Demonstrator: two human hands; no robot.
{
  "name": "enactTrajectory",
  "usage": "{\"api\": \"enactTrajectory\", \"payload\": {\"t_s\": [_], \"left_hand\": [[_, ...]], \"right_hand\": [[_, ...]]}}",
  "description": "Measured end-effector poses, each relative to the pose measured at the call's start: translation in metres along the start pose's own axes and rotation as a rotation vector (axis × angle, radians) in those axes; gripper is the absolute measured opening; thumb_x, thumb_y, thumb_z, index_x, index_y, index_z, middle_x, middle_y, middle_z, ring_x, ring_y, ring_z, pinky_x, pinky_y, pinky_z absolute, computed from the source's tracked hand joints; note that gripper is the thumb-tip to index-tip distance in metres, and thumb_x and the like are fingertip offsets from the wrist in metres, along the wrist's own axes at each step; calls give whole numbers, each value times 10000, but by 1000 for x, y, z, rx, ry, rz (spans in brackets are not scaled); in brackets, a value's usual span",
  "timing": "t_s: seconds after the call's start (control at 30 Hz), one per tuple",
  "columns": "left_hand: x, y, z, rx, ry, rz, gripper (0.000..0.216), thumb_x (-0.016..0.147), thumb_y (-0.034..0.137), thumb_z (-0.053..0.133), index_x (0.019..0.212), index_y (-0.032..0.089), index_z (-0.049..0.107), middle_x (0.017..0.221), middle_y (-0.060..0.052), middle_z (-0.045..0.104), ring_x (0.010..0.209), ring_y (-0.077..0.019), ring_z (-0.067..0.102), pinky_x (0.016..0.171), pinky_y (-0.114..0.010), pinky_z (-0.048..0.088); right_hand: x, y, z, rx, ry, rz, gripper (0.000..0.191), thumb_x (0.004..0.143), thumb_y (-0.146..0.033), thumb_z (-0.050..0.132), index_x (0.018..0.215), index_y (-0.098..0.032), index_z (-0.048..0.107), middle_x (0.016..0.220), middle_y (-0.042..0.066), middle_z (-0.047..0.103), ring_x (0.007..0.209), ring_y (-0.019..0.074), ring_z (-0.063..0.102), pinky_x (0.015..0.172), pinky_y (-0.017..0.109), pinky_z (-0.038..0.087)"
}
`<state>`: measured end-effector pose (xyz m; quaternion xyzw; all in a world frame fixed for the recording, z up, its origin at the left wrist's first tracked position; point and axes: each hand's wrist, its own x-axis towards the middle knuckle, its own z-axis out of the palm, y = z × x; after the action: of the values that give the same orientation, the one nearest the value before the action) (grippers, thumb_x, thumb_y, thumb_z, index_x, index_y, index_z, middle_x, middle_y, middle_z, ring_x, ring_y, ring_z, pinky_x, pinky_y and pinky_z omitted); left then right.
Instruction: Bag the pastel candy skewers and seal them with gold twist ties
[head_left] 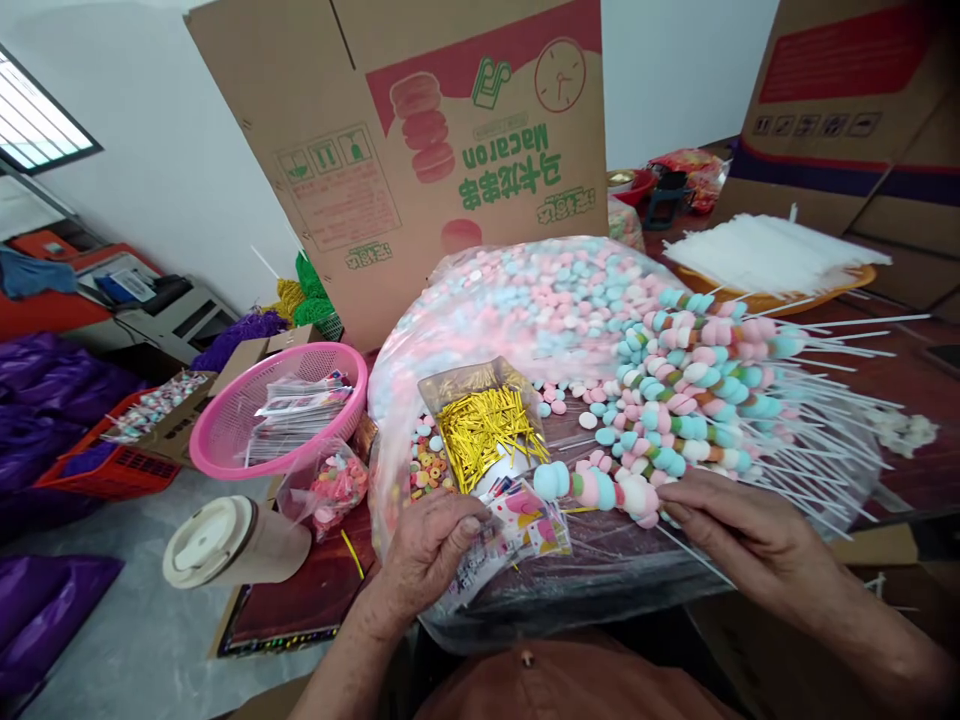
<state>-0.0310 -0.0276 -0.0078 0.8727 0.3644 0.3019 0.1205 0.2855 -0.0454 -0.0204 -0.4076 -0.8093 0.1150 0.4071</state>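
Observation:
My left hand [431,548] is closed on a stack of small printed clear bags [525,525] lying on the plastic-covered table. My right hand [739,525] pinches the white stick of a candy skewer [600,487] threaded with blue, pink, green and white marshmallow pieces. The skewer's tip points left, over the printed bags. Behind it lies a pile of several finished candy skewers [697,390] with their sticks fanning out to the right. A clear bag of gold twist ties [487,425] sits just beyond my left hand.
A big clear sack of pink, blue and white candies [540,300] fills the middle. A pink basket [225,430] of packets, a lidded paper cup [225,540] and a red crate [112,470] are at left. Macaron cartons [420,150] stand behind; an orange tray [772,298] of white sticks sits at back right.

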Motion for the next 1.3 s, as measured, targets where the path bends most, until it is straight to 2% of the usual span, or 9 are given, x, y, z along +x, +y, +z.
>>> {"api": "enactTrajectory", "payload": {"t_s": [0.4,0.6,0.67,0.77,0.87,0.97,1.03,1.17,1.3], "left_hand": [[15,5,-6,45,-294,-58,348,925,279,309,791,167,610,659,-28,625,634,-134,557,610,-246,406],[34,-1,-4,256,-360,39,313,908,294,361,764,178,614,656,-33,628,643,-153,550,654,-287,398],[39,-6,-4,334,-252,62,230,866,355,460,837,206,632,801,-50,667,770,-188,571,788,-361,385],[41,-9,6,291,287,-160,603,672,547,636,1169,226,518,1258,-130,510,1162,-320,423,972,-493,263],[41,-1,25,-252,782,-549,806,671,653,551,1314,219,330,1356,-149,391,1230,-306,383,964,-457,337],[46,12,37,-1033,745,-810,630,745,680,407,1159,211,479,1109,-131,595,986,-267,590,832,-434,454],[53,20,38,-1326,707,-868,506,735,599,524,1054,207,535,856,-69,665,782,-219,641,768,-415,482],[63,29,46,-1470,778,-919,276,689,380,684,860,189,582,457,79,526,432,-81,509,738,-354,489],[60,34,59,-1527,765,-1019,297,678,430,681,745,163,572,431,62,530,430,-91,519,726,-343,491]], "right_hand": [[-9,8,-4,-211,-71,-168,234,841,-103,463,1030,-178,580,844,83,653,782,179,621,648,251,486],[-4,-4,14,-66,-124,-57,188,858,-113,436,934,-176,597,802,57,641,733,146,607,637,228,474],[-7,-7,23,31,-107,50,169,870,-138,431,913,-177,590,761,40,628,695,133,595,609,217,465],[-10,-14,38,166,-83,231,162,883,-190,429,868,-189,590,708,13,616,641,121,578,576,206,452],[-8,-24,53,265,-85,326,195,887,-223,417,816,-194,597,693,4,626,619,120,576,562,204,447],[-3,-34,67,316,-84,355,225,887,-251,407,795,-186,602,684,16,634,614,135,578,558,223,445],[2,-42,76,334,-85,354,234,884,-263,407,784,-182,603,675,23,635,612,144,577,558,236,443],[16,-57,91,383,-52,390,260,883,-282,398,758,-178,602,651,23,629,582,144,560,540,240,436],[23,-61,102,399,-12,424,271,883,-291,386,764,-175,600,690,42,639,613,158,573,566,254,450]]}}
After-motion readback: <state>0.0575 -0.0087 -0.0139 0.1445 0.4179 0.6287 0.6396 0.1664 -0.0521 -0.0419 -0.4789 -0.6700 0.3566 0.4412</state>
